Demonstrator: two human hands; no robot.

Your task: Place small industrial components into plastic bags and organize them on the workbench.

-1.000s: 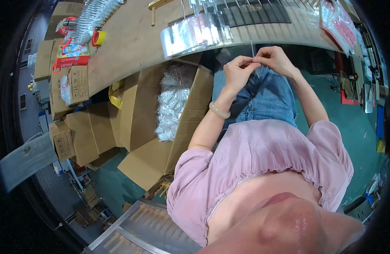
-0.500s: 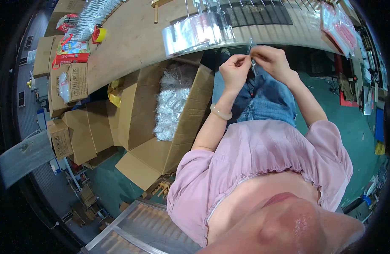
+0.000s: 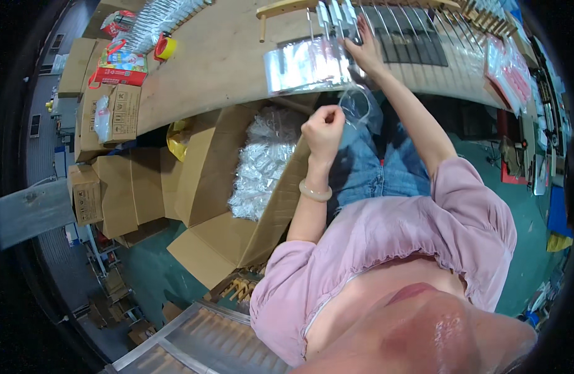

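Observation:
My left hand [image 3: 324, 132] is closed in a pinch at the edge of a clear plastic bag [image 3: 373, 112], whose mouth gapes in a round loop above my lap. Over the table, my right hand [image 3: 365, 52] is stretched out with thumb and fingers apart. It is beside thin metal rods [image 3: 340, 25], some with white pieces on them, that hang from a wooden bar [image 3: 287, 9]. Whether its fingertips touch a rod is hard to tell. Under those rods, a stack of clear flat bags [image 3: 299, 70] lies at the table's near edge.
An open cardboard box [image 3: 200, 165] full of clear-bagged items [image 3: 259, 168] stands left of my legs. On the table [image 3: 200, 68] are more metal rods, a yellow tape roll [image 3: 167, 47] and a red carton [image 3: 122, 67]. Pink-and-clear bags [image 3: 508, 71] lie at the right.
My hands have parted. The right one has moved up and away to the rods; the left has shifted left and lower with the bag, whose mouth now shows wide.

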